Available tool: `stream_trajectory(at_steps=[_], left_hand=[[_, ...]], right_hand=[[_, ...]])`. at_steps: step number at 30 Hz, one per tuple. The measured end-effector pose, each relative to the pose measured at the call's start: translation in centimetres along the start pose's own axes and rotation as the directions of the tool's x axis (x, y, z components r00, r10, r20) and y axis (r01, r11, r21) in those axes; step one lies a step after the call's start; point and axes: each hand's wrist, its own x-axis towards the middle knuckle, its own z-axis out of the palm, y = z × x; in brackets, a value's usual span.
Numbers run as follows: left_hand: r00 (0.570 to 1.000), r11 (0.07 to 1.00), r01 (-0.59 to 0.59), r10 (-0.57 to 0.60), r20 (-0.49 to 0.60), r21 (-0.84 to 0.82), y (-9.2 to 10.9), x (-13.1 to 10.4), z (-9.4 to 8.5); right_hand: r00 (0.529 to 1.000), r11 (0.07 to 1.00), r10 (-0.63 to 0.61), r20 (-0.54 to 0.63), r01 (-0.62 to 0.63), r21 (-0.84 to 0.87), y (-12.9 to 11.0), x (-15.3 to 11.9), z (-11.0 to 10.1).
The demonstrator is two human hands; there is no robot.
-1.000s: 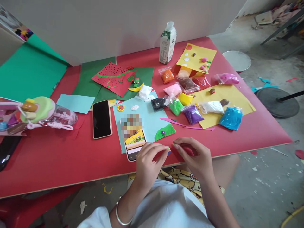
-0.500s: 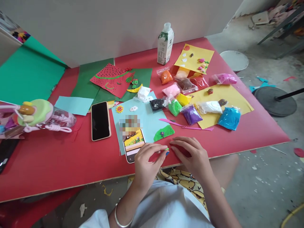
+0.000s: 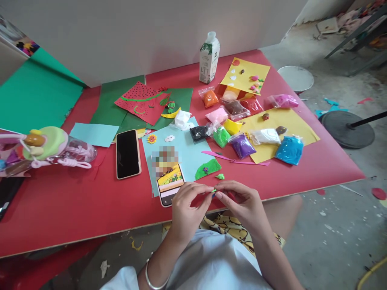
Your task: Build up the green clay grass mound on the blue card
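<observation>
Green scrap (image 3: 214,190), perhaps clay, half-hidden

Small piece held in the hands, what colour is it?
Bright green. The small piece shows best in the current head view.

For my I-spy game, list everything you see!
table: one, red, under papers
papers: several, mixed, across table
carton: one, white, back
clay shapes: many, mixed, on papers
clay bags: about a dozen, mixed, mostly right
tools: two, pink, near bags
dark phone: one, black, left
lit phone: one, colourful, on papers
cup: one, green-lidded, far left
stand: one, black, floor
loose clay: one, green, near tools
held clay: one, green, front
left hand: one, bare, at held clay
right hand: one, bare, at held clay
</observation>
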Motion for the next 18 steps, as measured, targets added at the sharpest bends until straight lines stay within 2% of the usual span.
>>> stream_trajectory(at_steps=[3, 7, 10, 12, 15, 17, 18], left_hand=[[0.998, 0.997, -0.063, 0.062, 0.019, 0.047, -0.2, -0.1, 0.0], [0.981, 0.98, -0.185, 0.18, 0.076, 0.075, -0.4, -0.3, 0.1], [0.971, 0.97, -0.228, 0.219, 0.101, 0.088, -0.4, -0.5, -0.1], [0.974, 0.974, -0.213, 0.205, 0.093, 0.077, -0.4, -0.5, -0.5], [0.986, 0.986, -0.159, 0.155, 0.065, 0.055, -0.4, -0.5, -1.2], [0.989, 0.987, -0.146, 0.143, 0.049, 0.068, -0.6, -0.4, -1.4], [0.988, 0.986, -0.148, 0.145, 0.042, 0.078, -0.6, -0.4, -1.5]], right_hand=[[0.993, 0.992, 0.102, 0.05, -0.106, 0.075, -0.1, 0.2, -0.3], [0.951, 0.955, 0.235, 0.201, -0.265, 0.134, -0.8, 0.6, -0.8], [0.95, 0.968, 0.221, 0.22, -0.242, 0.07, -1.0, 0.7, -1.3], [0.975, 0.987, 0.16, 0.152, -0.163, 0.006, -0.9, 0.8, -1.7], [0.997, 0.973, -0.03, -0.069, 0.014, -0.23, -0.3, 1.2, -2.1], [0.966, 0.873, -0.219, -0.141, 0.129, -0.47, 0.3, 1.6, -2.3], [0.946, 0.801, -0.301, -0.123, 0.181, -0.57, 0.6, 1.8, -2.3]])
